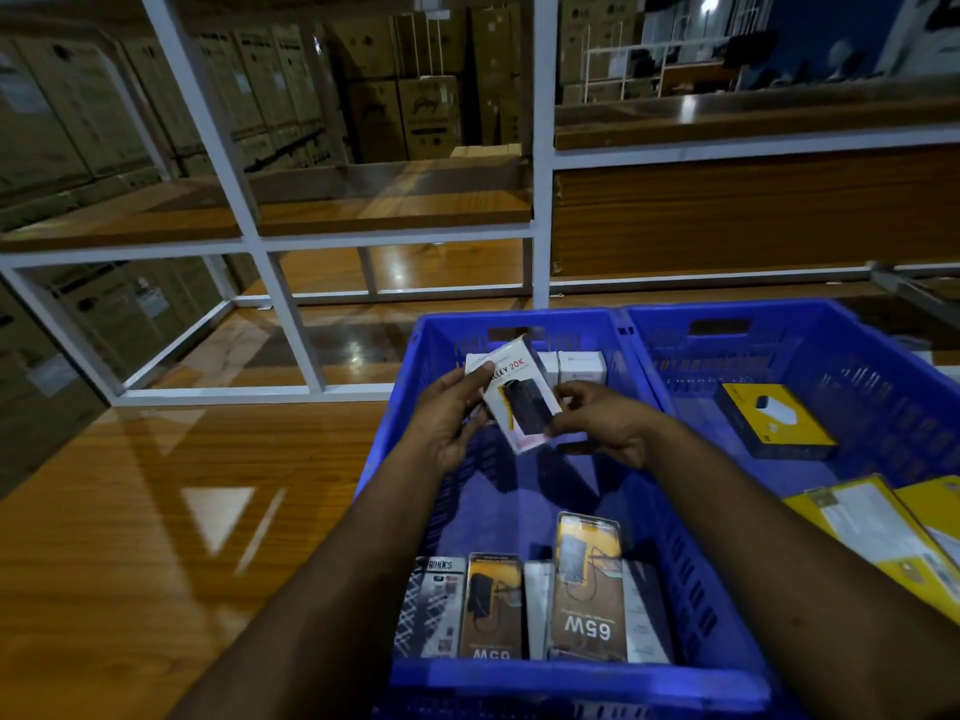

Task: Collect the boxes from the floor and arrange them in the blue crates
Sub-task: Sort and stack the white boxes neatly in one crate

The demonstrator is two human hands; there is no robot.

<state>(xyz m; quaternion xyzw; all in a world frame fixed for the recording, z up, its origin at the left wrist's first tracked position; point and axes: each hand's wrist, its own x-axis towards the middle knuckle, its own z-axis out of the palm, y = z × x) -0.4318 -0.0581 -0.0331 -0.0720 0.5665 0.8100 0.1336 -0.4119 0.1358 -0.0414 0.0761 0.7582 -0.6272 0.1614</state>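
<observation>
Both my hands hold a white box [519, 394] marked "20K", with a dark power bank pictured on it, above the left blue crate [400, 433]. My left hand [452, 413] grips its upper left edge; my right hand [597, 423] pinches its lower right corner. Small white boxes [581, 367] stand against the crate's far wall. Several upright boxes, two of them marked "65W" [587, 589], line its near wall. The right blue crate [852, 324] holds a yellow and black box [774, 420] and flat yellow boxes [883, 527].
The crates sit on a glossy wooden shelf [156, 511] in a white metal rack [280, 304]. Stacked brown cartons [415, 111] fill the background behind the rack.
</observation>
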